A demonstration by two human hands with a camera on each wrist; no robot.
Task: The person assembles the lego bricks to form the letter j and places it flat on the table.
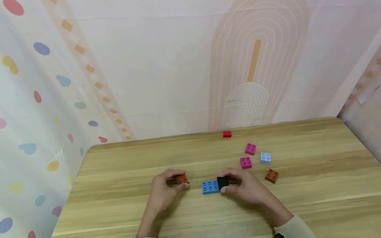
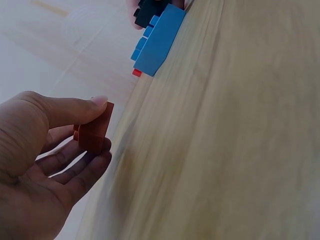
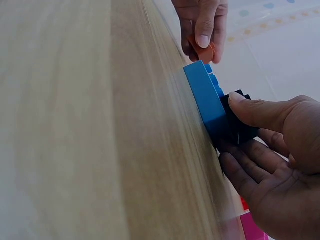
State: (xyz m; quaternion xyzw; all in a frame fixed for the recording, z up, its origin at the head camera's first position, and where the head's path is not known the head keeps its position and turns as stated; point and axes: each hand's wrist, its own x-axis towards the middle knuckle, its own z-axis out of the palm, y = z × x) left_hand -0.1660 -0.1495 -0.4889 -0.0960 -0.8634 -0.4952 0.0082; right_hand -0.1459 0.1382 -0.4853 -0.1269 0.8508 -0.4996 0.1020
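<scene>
Between thumb and fingers, my left hand (image 1: 163, 191) pinches a reddish-brown toy brick (image 1: 182, 179), left of a long blue brick (image 1: 210, 187). In the left wrist view the brown brick (image 2: 95, 131) shows its studs turned toward the palm. My right hand (image 1: 245, 186) grips a black brick (image 1: 223, 182) at the right end of the blue brick. The right wrist view shows the black brick (image 3: 239, 117) against the studded side of the blue brick (image 3: 205, 97), with the thumb on one side and fingers underneath. Bare studs show on the blue brick's left part.
Right of my right hand lie a second brown brick (image 1: 272, 175), a light blue brick (image 1: 265, 157) and two magenta bricks, one nearer (image 1: 246, 163) and one farther (image 1: 250, 148). A small red brick (image 1: 227, 134) lies at the wooden table's (image 1: 109, 167) back edge, before a patterned curtain (image 1: 161, 70).
</scene>
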